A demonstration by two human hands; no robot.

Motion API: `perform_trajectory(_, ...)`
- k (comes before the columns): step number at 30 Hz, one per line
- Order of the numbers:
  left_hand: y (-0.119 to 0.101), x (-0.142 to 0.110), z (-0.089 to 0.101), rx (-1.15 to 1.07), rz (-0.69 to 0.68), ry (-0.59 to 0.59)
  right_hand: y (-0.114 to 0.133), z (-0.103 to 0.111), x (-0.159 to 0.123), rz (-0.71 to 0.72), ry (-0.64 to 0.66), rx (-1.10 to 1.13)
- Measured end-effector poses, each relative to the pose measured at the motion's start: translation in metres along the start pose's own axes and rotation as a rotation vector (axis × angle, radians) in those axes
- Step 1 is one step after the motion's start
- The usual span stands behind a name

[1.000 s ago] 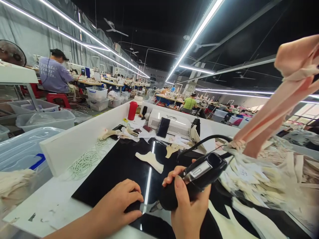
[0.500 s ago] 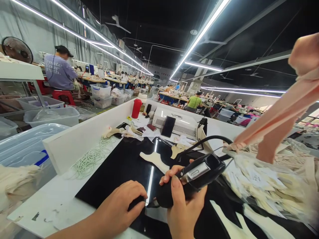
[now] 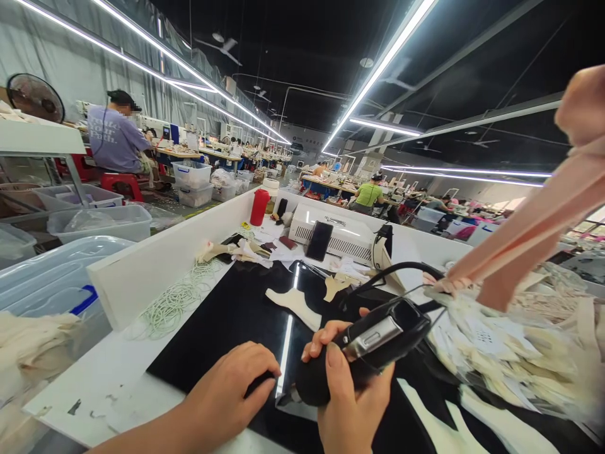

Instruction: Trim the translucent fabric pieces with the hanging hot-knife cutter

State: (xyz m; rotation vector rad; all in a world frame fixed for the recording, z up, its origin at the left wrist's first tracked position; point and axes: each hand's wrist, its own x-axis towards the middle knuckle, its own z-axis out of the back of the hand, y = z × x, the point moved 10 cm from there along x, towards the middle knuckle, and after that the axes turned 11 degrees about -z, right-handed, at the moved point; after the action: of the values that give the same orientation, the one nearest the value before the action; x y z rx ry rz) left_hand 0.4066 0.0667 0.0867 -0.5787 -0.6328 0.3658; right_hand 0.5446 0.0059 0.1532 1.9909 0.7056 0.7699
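Observation:
My right hand (image 3: pixel 352 394) is wrapped around a black corded hand-held power tool (image 3: pixel 373 337) with a silver panel on top. The tool is tilted, its rounded front end low over the black mat (image 3: pixel 203 334), and what its underside touches is hidden. Just left of that front end is my left hand (image 3: pixel 236 384), fingers curled with thumb and index tips close together in a pinch. Whatever lies between those tips cannot be made out. A cream cut fabric piece (image 3: pixel 295 307) lies flat on the mat beyond both hands.
Right of the tool sits a heap of cream pieces (image 3: pixel 501 340) under a hanging pink strip (image 3: pixel 524 233). More cut pieces (image 3: pixel 505 422) lie front right. Pale green cord (image 3: pixel 174 306), a red bottle (image 3: pixel 259 207), a phone (image 3: pixel 319 241) and a white machine (image 3: pixel 350 230) border the mat.
The view has shifted very slightly. Both hands stay nearly in place, the tool still in my right hand. The fabric piece on the mat has not moved.

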Motion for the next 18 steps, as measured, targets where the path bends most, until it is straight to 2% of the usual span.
perform_trajectory(6,-0.003,0.001,0.0,0.036,-0.026,0.017,-0.004,-0.001,0.002,0.019,0.02,-0.002)
perform_trajectory(10,-0.01,-0.001,-0.004,0.11,-0.11,0.074,0.009,0.005,0.007,0.068,0.042,-0.042)
perform_trajectory(14,-0.022,-0.005,-0.009,0.18,-0.236,0.106,0.028,0.024,0.012,0.113,-0.015,-0.069)
perform_trajectory(18,-0.027,-0.008,-0.014,0.175,-0.275,0.157,0.034,0.045,0.015,0.1,-0.076,-0.081)
